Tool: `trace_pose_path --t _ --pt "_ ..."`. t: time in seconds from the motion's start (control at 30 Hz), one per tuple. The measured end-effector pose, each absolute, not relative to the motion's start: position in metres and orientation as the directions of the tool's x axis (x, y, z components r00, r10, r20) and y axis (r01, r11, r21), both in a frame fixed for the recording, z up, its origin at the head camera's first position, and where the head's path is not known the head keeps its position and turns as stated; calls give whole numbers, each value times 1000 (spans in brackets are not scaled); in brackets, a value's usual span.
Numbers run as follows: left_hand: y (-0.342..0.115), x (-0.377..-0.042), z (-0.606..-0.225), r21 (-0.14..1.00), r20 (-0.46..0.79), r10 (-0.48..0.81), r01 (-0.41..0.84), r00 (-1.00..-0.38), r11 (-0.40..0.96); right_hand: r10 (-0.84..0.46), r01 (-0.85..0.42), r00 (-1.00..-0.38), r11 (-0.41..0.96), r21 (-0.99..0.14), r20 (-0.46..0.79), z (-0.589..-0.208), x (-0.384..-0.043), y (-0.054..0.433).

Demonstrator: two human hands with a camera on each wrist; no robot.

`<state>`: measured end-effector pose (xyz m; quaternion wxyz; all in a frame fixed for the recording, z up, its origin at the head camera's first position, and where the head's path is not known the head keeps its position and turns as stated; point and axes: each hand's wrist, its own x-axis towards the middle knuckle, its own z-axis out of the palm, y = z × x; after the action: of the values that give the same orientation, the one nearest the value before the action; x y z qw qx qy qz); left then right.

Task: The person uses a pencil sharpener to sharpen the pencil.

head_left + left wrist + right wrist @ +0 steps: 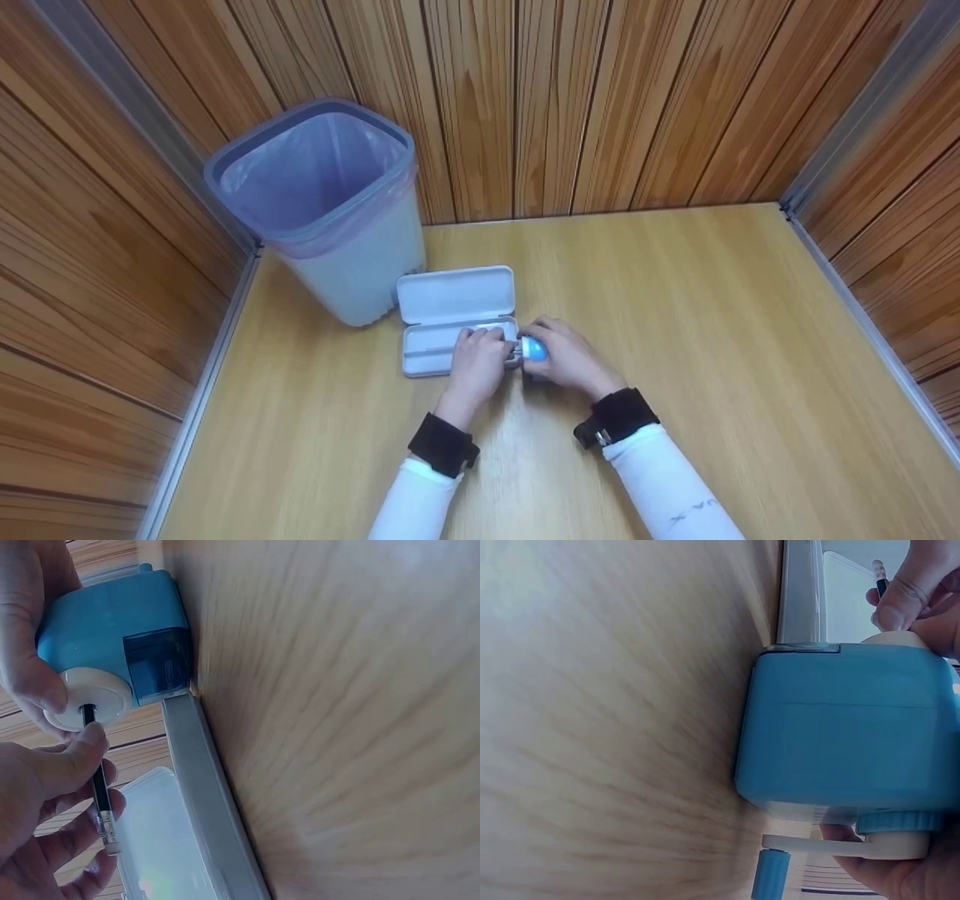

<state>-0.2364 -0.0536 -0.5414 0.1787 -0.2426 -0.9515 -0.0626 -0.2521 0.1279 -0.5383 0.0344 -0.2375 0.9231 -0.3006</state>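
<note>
My left hand pinches a black pencil between thumb and fingers, its eraser end pointing back toward the palm. The pencil's other end sits in the hole of the white front of a blue crank pencil sharpener. Around the sharpener's body curls my right hand, thumb near the white front. In the right wrist view, the white crank arm with its blue knob shows at the sharpener's back. A grey pencil case lies open beside and partly under my left hand.
A tall bin with a liner stands at the back left, close to the pencil case. Wood-panelled walls enclose the wooden table at the back and both sides.
</note>
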Motion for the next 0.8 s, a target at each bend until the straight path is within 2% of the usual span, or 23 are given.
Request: trace_pose_path --t 0.37,0.8 --pt "-56 -239 -535 60 286 441 475 -851 878 -474 -459 -872 707 -538 119 -539 -252 127" --pt "-61 -242 -530 151 237 438 479 -867 865 -458 -425 -886 732 -532 79 -539 -252 126"
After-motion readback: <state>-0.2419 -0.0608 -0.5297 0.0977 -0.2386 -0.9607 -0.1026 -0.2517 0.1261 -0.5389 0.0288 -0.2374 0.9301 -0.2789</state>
